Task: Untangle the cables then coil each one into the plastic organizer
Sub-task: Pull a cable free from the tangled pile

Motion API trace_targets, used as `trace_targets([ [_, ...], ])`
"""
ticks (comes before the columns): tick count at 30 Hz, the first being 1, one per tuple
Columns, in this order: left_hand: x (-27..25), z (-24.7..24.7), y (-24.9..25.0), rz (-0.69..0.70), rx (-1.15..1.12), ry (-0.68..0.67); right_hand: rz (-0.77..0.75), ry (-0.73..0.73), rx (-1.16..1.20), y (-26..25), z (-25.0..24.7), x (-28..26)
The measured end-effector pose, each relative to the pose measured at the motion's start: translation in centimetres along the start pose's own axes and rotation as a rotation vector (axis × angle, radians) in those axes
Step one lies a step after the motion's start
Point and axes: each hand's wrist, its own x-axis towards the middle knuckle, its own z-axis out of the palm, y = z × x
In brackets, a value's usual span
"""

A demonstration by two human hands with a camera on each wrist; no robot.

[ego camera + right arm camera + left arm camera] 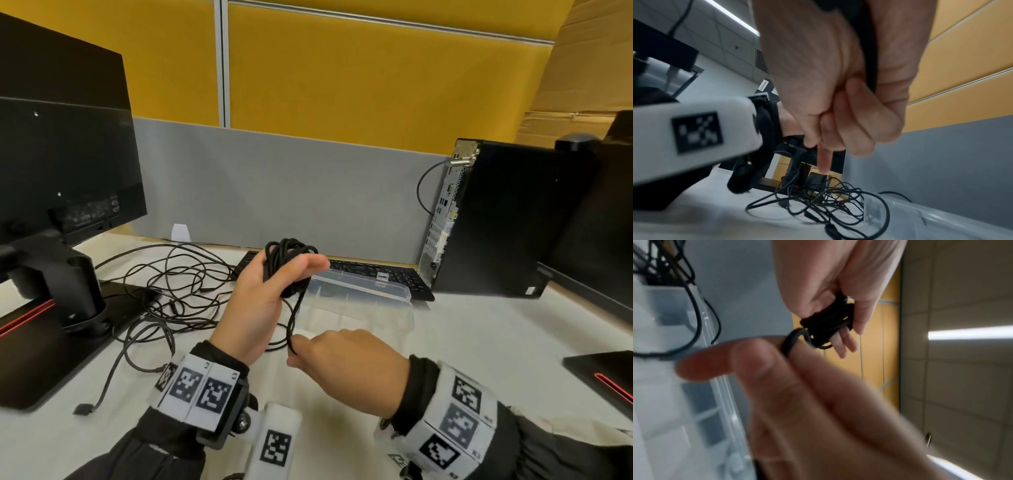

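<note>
- Nearest to me is my right hand (346, 356), low over the worktop (462, 342). Its fingers are curled and pinch the loose tail (295, 315) of one black cable.
- My left hand (263, 294) is higher and a little farther away, with its fingers and thumb closed around the coil (291, 253) of the same cable.
- The relation that matters is this one: the tail hangs almost straight down from the coil to my right fingers, so its long axis is close to vertical. The coil lies up and to the left of those fingers. I judge that the right hand must carry the tail up and around the coil for the next loop.
- The organizer (359, 291) is clear plastic and lies on the worktop just behind both hands, with its long side running left to right. My left hand, which holds the coil, is the nearer one to it. No cable is inside it, as far as I can see.
- The tangle (178, 284) lies to the left, beside the monitor foot, well apart from the organizer.
- Count: one coil in the hand, one tail, one organizer, one tangle. How many cables are in the tangle I cannot tell.
</note>
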Motion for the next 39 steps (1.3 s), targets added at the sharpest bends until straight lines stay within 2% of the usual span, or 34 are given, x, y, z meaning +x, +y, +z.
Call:
trace_targets([
  [3, -0.1, 0.0, -0.2, -0.016, 0.192, -0.045, -0.031, 0.05, -0.076, -0.2, -1.0, -0.2],
  [6, 0.1, -0.5, -0.5, -0.04, 0.483, -0.055, 0.002, 0.256, -0.197, 0.0, -3.5, -0.9],
  [8, 0.1, -0.6, -0.6, -0.095, 0.558, -0.111, 0.058, 0.279, -0.124, 0.8, -4.8, -1.5],
  [10, -0.1, -0.6, -0.2, -0.146, 0.497, -0.193, 0.084, 0.238, 0.062, 2.5, -5.3, -1.8],
  [13, -0.4, -0.7, 0.3, -0.244, 0.345, -0.403, 0.039, 0.237, 0.324, 5.1, -5.5, -2.1],
  [15, -0.5, -1.0, 0.3, -0.305, 0.196, -0.477, 0.057, 0.231, 0.363, 6.3, -4.8, -2.2],
  [18, -0.5, -1.4, 0.1, -0.375, 0.018, -0.511, 0.101, 0.264, 0.327, 6.8, -3.6, -2.1],
  [20, -0.4, -1.4, -0.4, -0.38, -0.114, -0.517, 0.119, 0.278, 0.464, 6.3, -2.4, -2.0],
  [22, -0.4, -1.5, -1.0, -0.384, -0.231, -0.509, 0.122, 0.287, 0.753, 5.5, -1.6, -1.8],
  [24, -0.4, -1.3, -1.3, -0.367, -0.22, -0.502, 0.108, 0.25, 1.072, 4.9, -0.8, -1.6],
  [26, -0.3, -1.0, -1.3, -0.332, -0.129, -0.468, 0.123, 0.214, 1.27, 4.8, -0.4, -1.4],
  [32, -0.1, -0.6, -2.0, -0.315, 0.048, -0.226, 0.145, 0.354, 1.347, 4.8, 1.2, -0.8],
  [35, 0.0, -0.4, -2.2, -0.225, 0.034, -0.185, 0.193, 0.389, 1.471, 4.7, 1.2, -0.8],
  [39, 0.1, 0.0, -2.6, -0.2, -0.168, -0.206, 0.302, 0.465, 1.601, 4.1, 0.8, -0.5],
])
